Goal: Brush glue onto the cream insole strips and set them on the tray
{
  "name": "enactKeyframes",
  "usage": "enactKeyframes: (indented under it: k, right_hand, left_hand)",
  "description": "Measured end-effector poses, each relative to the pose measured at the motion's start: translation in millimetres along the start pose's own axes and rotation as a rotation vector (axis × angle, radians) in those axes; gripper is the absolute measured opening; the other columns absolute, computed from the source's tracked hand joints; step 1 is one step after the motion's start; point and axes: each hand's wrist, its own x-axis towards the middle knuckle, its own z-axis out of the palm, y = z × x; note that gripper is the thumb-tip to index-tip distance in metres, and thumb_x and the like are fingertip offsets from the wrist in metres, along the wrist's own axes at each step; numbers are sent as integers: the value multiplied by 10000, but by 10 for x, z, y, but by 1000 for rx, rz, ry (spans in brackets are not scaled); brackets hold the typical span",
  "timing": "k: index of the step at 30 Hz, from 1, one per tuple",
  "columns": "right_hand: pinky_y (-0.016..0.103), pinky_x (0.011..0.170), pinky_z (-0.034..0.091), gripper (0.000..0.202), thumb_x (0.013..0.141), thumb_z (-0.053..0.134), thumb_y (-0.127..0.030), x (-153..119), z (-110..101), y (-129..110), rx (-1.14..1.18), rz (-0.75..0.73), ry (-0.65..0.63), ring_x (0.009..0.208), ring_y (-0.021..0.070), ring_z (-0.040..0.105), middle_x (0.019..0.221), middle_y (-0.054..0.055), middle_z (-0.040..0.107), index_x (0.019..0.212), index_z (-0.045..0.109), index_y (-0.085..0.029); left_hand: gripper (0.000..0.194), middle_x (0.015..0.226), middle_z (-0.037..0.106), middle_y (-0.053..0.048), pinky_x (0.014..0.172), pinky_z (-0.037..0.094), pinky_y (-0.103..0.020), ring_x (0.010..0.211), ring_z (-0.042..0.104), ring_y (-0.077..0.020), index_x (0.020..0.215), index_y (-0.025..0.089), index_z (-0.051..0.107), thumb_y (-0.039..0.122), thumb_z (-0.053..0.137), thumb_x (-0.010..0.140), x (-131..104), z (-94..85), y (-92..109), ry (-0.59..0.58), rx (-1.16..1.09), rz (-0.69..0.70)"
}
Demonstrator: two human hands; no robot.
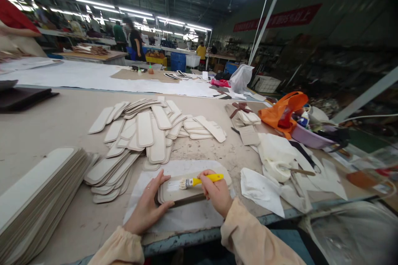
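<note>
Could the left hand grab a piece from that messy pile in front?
Probably yes: the messy pile is just beyond the left hand, with nothing tall between. It would likely need to let go of the small stack first.

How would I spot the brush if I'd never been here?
On the big worktable, find the white sheet at the near edge, with a stack of pale pieces on it. The brush is in the right hand, its bristles over that stack. Its bright yellow handle sets it apart from the pale heap beyond.
</note>
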Motion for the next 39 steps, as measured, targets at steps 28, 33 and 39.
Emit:
enactKeyframes:
  k: [28, 33, 39]
  right_hand:
    - [206, 387, 287, 285, 851, 517, -465, -155, -359, -166, 151, -19, 79, 365, 92, 364, 433, -78, 422, 835, 540, -181]
    - [183, 390, 307, 260, 842, 501, -433, -101, 194, -108, 182, 36, -67, 353, 77, 374, 427, -80, 450, 814, 525, -176]
    - [172, 375, 313, 189, 853, 483, -366, -89, 251, 12, 61, 79, -84, 341, 72, 372, 432, -87, 455, 790, 525, -193]
  left_hand:
    - [819, 1423, 432, -104, 1119, 250, -526, 1349, 342, -276, 1458, 282, 153, 351, 635, 799, -7, -19, 24, -2, 5, -19]
    - [736, 1414, 441, -117, 1104, 285, -513, 1356, 325, -291, 1425, 259, 283, 357, 644, 791, 6, -43, 73, 5, 8, -15]
    - [806, 1384, 477, -110, 1093, 312, -505, 1336, 361, -282, 1456, 275, 197, 364, 646, 793, 10, -47, 83, 10, 5, -12]
